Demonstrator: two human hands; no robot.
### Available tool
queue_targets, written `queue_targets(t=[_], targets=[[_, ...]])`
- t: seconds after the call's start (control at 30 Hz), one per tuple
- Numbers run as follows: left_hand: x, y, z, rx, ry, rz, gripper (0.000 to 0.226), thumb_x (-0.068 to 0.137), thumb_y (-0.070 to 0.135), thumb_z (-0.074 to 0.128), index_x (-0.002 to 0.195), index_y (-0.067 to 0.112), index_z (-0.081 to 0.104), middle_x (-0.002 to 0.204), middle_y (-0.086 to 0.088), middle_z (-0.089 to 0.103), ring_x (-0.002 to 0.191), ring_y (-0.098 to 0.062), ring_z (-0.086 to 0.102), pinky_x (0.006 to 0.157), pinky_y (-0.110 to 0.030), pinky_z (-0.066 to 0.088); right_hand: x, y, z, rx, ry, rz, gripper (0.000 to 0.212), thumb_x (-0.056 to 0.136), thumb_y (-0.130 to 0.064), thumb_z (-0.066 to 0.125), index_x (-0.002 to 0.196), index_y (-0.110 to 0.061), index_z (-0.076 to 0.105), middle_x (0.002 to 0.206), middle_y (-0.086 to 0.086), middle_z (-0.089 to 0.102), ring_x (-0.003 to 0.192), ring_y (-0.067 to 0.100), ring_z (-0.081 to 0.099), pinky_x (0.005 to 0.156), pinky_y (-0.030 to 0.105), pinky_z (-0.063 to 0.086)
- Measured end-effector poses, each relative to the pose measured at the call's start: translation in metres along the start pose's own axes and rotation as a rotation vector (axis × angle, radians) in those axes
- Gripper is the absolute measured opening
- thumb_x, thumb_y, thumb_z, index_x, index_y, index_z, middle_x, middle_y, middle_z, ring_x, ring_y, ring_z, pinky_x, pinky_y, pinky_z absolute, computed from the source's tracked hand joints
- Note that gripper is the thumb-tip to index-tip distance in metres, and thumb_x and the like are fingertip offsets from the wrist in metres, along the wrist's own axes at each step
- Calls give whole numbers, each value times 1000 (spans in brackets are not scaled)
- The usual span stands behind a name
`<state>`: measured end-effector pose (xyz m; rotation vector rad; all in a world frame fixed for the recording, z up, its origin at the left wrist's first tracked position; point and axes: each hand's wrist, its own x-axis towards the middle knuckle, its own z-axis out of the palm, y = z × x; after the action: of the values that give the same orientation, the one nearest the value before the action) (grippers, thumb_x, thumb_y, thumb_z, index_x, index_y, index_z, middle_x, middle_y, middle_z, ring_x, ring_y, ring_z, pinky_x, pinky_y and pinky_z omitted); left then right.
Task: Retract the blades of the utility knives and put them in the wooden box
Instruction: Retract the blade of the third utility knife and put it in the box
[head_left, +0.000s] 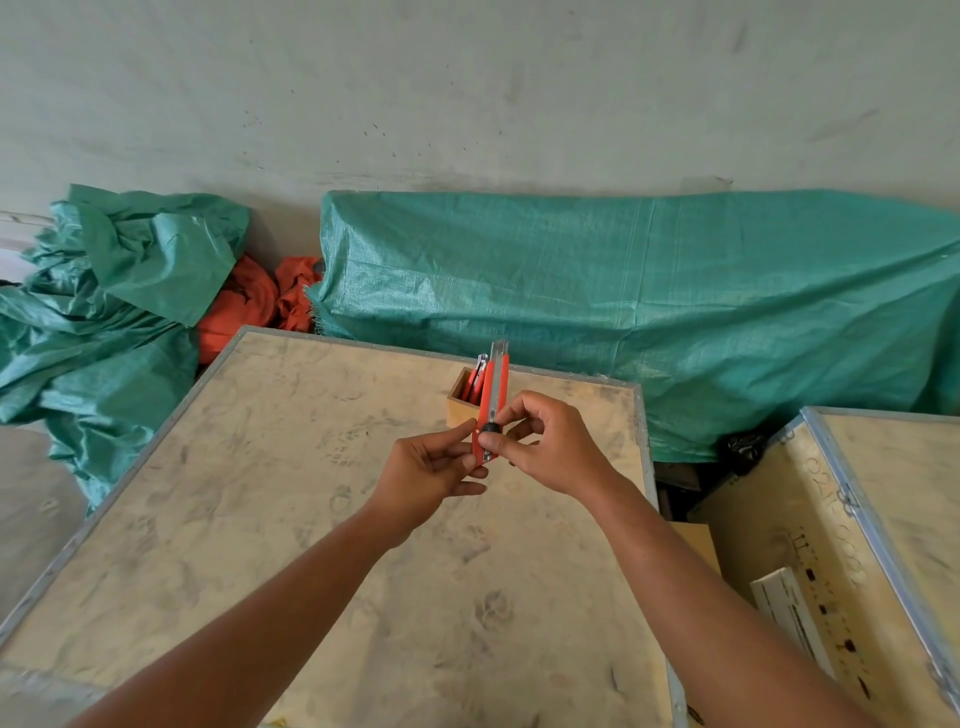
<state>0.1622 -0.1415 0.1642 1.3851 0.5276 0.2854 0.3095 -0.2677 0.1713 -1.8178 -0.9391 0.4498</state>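
At the centre of the frame I held a red utility knife (491, 402) upright, my left hand (434, 470) pinching its lower end and my right hand (545, 447) with thumb and fingers (491, 441) clasped on its black slider knob. Its blade tip looked barely out. Just behind it, the wooden box (460, 402) on the counter (311, 519) already held other red knives; this one remained.

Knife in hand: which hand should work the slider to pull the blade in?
Right. The right hand already has thumb and finger on the black slider knob, while the left hand steadies the red utility knife at its base.
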Motion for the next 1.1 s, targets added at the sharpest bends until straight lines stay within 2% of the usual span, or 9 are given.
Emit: queue_targets(t=[0.1, 0.2, 0.3, 0.47, 0.57, 0.7, 0.8, 0.93, 1.1], targets=[[1, 0, -2, -1, 1, 6, 44, 90, -8, 62, 129, 10, 62, 98, -15, 76, 83, -21, 75, 74, -38, 63, 1, 2, -4, 32, -58, -2, 32, 84, -18, 83, 115, -23, 74, 108, -4, 76, 86, 13, 75, 74, 29, 64], [3, 0, -2, 4, -11, 2, 43, 90, -8, 61, 128, 12, 63, 94, -10, 77, 82, -19, 74, 73, -36, 63, 1, 3, 0, -13, 2, -11, 21, 81, -22, 86, 98, -17, 75, 98, -7, 76, 81, 8, 75, 71, 26, 63], [6, -1, -3, 15, -14, 2, 44, 90, -9, 61, 128, 14, 63, 96, -13, 76, 83, -21, 74, 74, -37, 63, 2, 1, 6, -16, 51, -1, 24, 80, -29, 86, 90, -14, 69, 94, -7, 75, 81, 9, 75, 67, 21, 62], [18, -10, -11, 49, -26, -21, 46, 89, -10, 62, 123, 20, 66, 94, -9, 77, 83, -24, 74, 73, -40, 63, 16, 11, 3, 153, 63, 95, 16, 93, -12, 73, 108, -16, 73, 101, 3, 76, 84, 17, 78, 66, 41, 67], [32, -13, -13, 88, -34, -33, 47, 89, -9, 62, 119, 27, 68, 96, -9, 77, 85, -25, 75, 74, -41, 64, 30, 19, 2, 143, 63, 126, 24, 91, -4, 74, 111, -18, 74, 101, 4, 77, 82, 17, 79, 68, 39, 67], [62, -14, -20, 151, 15, -58, 41, 88, -4, 67, 123, 17, 67, 99, -9, 77, 86, -27, 75, 73, -41, 64, 58, 33, 0, 127, 80, 155, 27, 87, -2, 77, 110, -17, 76, 99, 4, 77, 83, 19, 79, 70, 39, 67], [91, -16, -28, 246, 70, -66, 35, 86, 4, 72, 118, 17, 71, 106, -5, 76, 90, -25, 74, 73, -38, 64, 84, 46, -1, 58, 124, 148, 28, 85, -4, 80, 109, -19, 77, 98, 0, 76, 89, 20, 77, 74, 38, 67], [132, -27, -38, 501, 148, -34, 35, 84, 15, 76, 118, 22, 72, 116, 5, 72, 94, -14, 69, 74, -21, 54, 119, 70, 5, 9, 232, 172, 27, 84, -3, 80, 100, -24, 77, 97, -2, 75, 88, 20, 77, 74, 44, 67], [173, -45, -37, 713, 204, -56, 52, 81, 23, 79, 131, 26, 62, 132, 0, 64, 110, -17, 62, 84, -29, 49, 145, 102, 25, -74, 305, 172, 26, 83, -1, 81, 101, -20, 79, 100, 1, 78, 82, 21, 77, 76, 44, 66]])
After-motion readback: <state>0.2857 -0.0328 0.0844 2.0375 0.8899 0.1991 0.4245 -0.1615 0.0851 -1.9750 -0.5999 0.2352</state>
